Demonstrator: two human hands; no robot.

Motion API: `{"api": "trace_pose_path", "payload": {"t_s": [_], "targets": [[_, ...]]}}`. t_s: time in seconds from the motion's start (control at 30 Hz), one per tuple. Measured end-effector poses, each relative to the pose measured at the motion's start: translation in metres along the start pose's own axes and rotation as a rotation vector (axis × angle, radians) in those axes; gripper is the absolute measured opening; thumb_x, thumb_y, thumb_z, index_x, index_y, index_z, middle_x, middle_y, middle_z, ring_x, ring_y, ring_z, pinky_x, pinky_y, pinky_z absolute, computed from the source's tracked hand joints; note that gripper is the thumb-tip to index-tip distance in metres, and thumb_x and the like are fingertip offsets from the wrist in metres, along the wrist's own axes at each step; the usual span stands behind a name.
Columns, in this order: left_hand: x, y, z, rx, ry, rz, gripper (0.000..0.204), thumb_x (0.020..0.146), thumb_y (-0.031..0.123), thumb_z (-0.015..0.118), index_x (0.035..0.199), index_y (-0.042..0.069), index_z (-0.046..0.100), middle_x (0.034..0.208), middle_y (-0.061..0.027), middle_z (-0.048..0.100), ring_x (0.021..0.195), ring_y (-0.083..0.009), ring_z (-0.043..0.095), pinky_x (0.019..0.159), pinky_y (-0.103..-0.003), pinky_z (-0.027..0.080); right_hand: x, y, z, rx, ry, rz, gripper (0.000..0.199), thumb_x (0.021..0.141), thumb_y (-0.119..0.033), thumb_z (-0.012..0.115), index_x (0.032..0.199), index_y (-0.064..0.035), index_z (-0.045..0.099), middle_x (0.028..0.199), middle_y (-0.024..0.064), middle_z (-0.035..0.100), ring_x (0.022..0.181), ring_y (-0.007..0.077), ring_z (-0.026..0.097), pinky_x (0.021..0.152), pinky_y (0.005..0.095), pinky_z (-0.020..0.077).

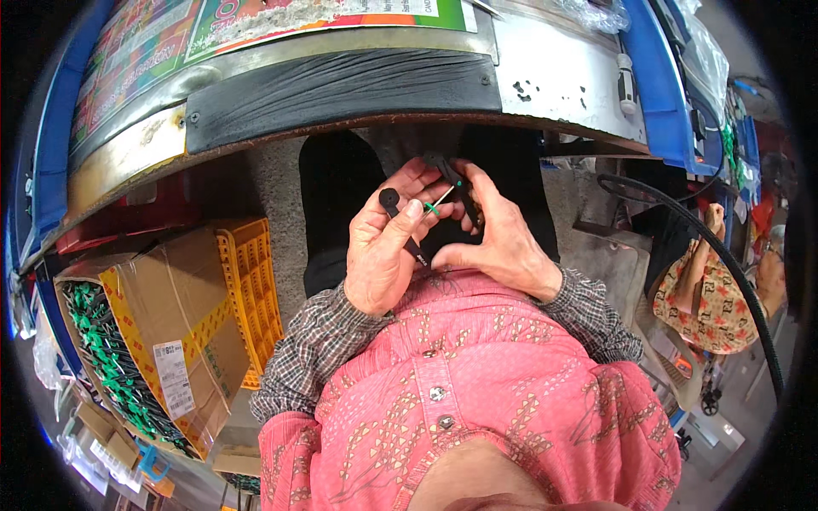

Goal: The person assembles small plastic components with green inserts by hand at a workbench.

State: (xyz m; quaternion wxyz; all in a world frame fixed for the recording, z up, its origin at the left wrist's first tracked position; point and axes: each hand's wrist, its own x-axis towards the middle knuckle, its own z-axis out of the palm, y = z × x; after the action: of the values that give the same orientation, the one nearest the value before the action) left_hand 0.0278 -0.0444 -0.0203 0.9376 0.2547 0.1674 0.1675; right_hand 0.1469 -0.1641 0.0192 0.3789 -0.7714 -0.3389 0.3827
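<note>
Head view, looking straight down the person's chest, shows both hands drawn close together above the lap, just under the edge of the workbench (545, 81); the left hand (383, 247) sits at about nine o'clock from the small work between them, the right hand (498, 238) at about three o'clock; their fingertips nearly meet, so neither is clearly the nearer; both are on the work.

The left hand is closed on a slim black rod with a round end (400, 223); its long axis runs from eleven o'clock, where the round end stands clear above the thumb, down toward five o'clock, where the lower tip pokes out near the heel of the right hand; the thumb lies along it. The right hand pinches a second black piece (452, 175) at its fingertips, up at twelve o'clock from the gap; how firmly it grips I cannot tell. A thin pale stem with a green tip (436, 204) bridges the gap, slanting from one o'clock down to seven o'clock, its green end beside the left thumb.

Off at eight o'clock a cardboard box of green and black parts (128, 358) stands beside a yellow crate (251, 281), well apart from both hands.
</note>
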Motion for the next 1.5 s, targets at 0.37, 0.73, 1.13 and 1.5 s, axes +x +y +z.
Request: {"api": "trace_pose_path", "payload": {"t_s": [0.37, 0.73, 1.13, 1.5], "targets": [[0.002, -0.011, 0.011, 0.057, 0.002, 0.124, 0.054, 0.093, 0.004, 0.053, 0.142, -0.003, 0.030, 0.139, -0.0193, 0.039, 0.125, -0.0262, 0.046, 0.099, -0.042, 0.047, -0.003, -0.001, 0.012, -0.100, 0.081, -0.121, 0.123, 0.054, -0.023, 0.088, 0.146, 0.0053, 0.012, 0.126, 0.0186, 0.042, 0.098, 0.0240, 0.053, 0.083, 0.0336, 0.0467], [0.010, 0.002, 0.018, 0.155, -0.120, 0.151, 0.077, 0.083, 0.016, 0.064, 0.147, 0.003, 0.022, 0.139, -0.0167, 0.040, 0.127, -0.0278, 0.042, 0.102, -0.044, 0.041, -0.003, 0.017, 0.013, -0.132, 0.229, -0.232, 0.095, 0.063, -0.011, 0.080, 0.139, 0.0080, 0.026, 0.113, 0.0192, 0.051, 0.090, 0.0259, 0.057, 0.081, 0.0357, 0.0494], [0.014, 0.001, 0.021, 0.112, -0.113, 0.141, 0.070, 0.087, 0.008, 0.055, 0.148, 0.005, 0.021, 0.136, -0.0160, 0.043, 0.126, -0.0262, 0.043, 0.103, -0.041, 0.041, -0.001, 0.013, 0.014, -0.313, 0.236, -0.306, 0.111, 0.053, -0.023, 0.088, 0.140, 0.0063, 0.027, 0.115, 0.0179, 0.050, 0.094, 0.0293, 0.056, 0.084, 0.0381, 0.0461], [0.015, -0.002, 0.016, 0.189, -0.055, 0.191, 0.062, 0.088, 0.004, 0.052, 0.145, 0.004, 0.028, 0.131, -0.0160, 0.047, 0.121, -0.0237, 0.048, 0.104, -0.041, 0.040, -0.002, 0.010, 0.013, -0.176, 0.163, -0.226, 0.094, 0.058, -0.016, 0.084, 0.135, 0.0017, 0.034, 0.107, 0.0120, 0.047, 0.089, 0.0227, 0.051, 0.073, 0.0332, 0.0477]]}}
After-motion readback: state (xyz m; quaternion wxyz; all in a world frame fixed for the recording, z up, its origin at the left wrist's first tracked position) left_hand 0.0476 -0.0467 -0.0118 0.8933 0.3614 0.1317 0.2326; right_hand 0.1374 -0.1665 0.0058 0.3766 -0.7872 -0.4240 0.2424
